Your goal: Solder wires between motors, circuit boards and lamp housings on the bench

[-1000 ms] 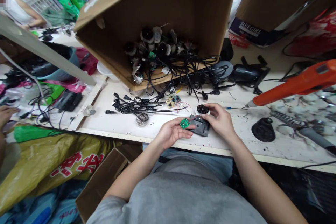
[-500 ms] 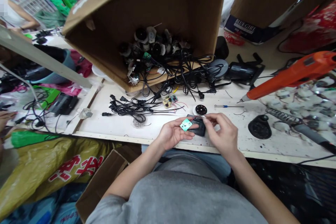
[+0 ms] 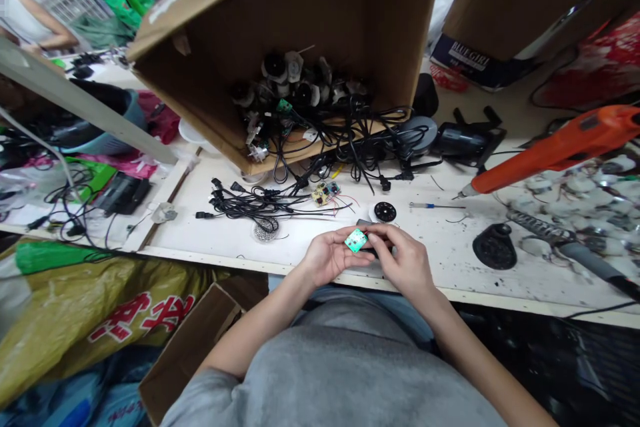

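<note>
A small green circuit board (image 3: 356, 240) rests on the fingers of my left hand (image 3: 333, 257), which is turned palm up and holds it. At the board's right edge, my right hand (image 3: 403, 257) has thumb and fingers pinched together. A bit of red wire shows there, but what the fingertips hold is hidden. Under and behind both hands lies a black casing (image 3: 383, 250), mostly covered. Just beyond them sits a black slotted disc (image 3: 385, 212) on a white round part.
Black power cords (image 3: 250, 203) and more circuit boards (image 3: 325, 193) lie ahead. A large cardboard box (image 3: 320, 0) holds motor parts. On the right are a screwdriver (image 3: 435, 205), an orange electric driver (image 3: 550, 157), a black cover (image 3: 495, 245) and white motors (image 3: 595, 193). A co-worker's arm (image 3: 47, 27) shows far left.
My right hand has moved left, from the casing's right side to the edge of the circuit board. My left hand keeps the board in nearly the same place. The view has shifted slightly.
</note>
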`<state>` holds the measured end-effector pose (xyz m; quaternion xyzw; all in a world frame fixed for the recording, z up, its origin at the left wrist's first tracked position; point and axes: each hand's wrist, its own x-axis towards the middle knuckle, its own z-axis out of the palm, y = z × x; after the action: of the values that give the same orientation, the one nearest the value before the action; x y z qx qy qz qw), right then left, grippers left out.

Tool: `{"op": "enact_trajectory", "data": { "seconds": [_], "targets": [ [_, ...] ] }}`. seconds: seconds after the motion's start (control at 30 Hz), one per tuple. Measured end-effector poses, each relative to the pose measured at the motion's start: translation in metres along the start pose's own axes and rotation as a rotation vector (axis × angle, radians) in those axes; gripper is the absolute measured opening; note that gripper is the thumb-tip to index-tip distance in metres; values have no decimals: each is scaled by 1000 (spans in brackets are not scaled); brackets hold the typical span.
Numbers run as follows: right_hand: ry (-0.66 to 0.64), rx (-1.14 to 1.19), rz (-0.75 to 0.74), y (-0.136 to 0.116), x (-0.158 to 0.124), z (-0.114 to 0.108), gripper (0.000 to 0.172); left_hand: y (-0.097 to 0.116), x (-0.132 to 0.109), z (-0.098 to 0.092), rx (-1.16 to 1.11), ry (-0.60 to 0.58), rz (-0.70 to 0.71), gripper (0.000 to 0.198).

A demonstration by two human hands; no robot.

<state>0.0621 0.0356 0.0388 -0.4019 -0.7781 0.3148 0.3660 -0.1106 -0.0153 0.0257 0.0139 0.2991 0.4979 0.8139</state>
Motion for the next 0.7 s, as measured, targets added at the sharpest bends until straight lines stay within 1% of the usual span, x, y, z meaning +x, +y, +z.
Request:
{"op": "enact_trajectory", "data": {
  "seconds": [0.1, 0.17, 0.23, 0.3, 0.37, 0.43, 0.5, 0.53, 0.57, 0.6, 0.63, 0.67, 0.7],
  "targets": [
    [60, -35, -11, 3, -2, -9, 22, -4, -5, 2, 54, -1, 35, 39],
    [147, -61, 49, 8, -7, -20, 20, -8, -10, 6, 108, 30, 59, 41],
    [248, -62, 133, 14, -12, -32, 19, -12, -15, 11, 164, 94, 81, 40],
    [382, -17, 212, 19, -13, -45, 22, -15, -20, 15, 211, 162, 100, 35],
    [559, 48, 232, 23, -9, -58, 32, -16, -23, 19, 242, 212, 117, 29],
    [753, 85, 168, 24, 1, -70, 40, -17, -24, 21, 255, 246, 125, 25],
    [875, 90, 103, 23, 10, -79, 40, -17, -25, 22, 258, 273, 124, 23],
    [892, 80, 106, 22, 11, -82, 36, -18, -24, 22, 262, 287, 124, 23],
    [868, 62, 138, 22, 9, -83, 30, -18, -24, 22, 268, 299, 125, 24],
    [808, 36, 196, 22, 4, -82, 26, -19, -23, 22, 277, 312, 130, 26],
    [728, 9, 272, 23, -4, -81, 26, -21, -22, 22, 288, 324, 140, 28],
    [651, -11, 358, 25, -13, -80, 29, -22, -21, 22, 302, 335, 155, 31],
    [606, -12, 443, 28, -24, -80, 32, -24, -20, 22, 320, 344, 174, 34]
  ]
}}
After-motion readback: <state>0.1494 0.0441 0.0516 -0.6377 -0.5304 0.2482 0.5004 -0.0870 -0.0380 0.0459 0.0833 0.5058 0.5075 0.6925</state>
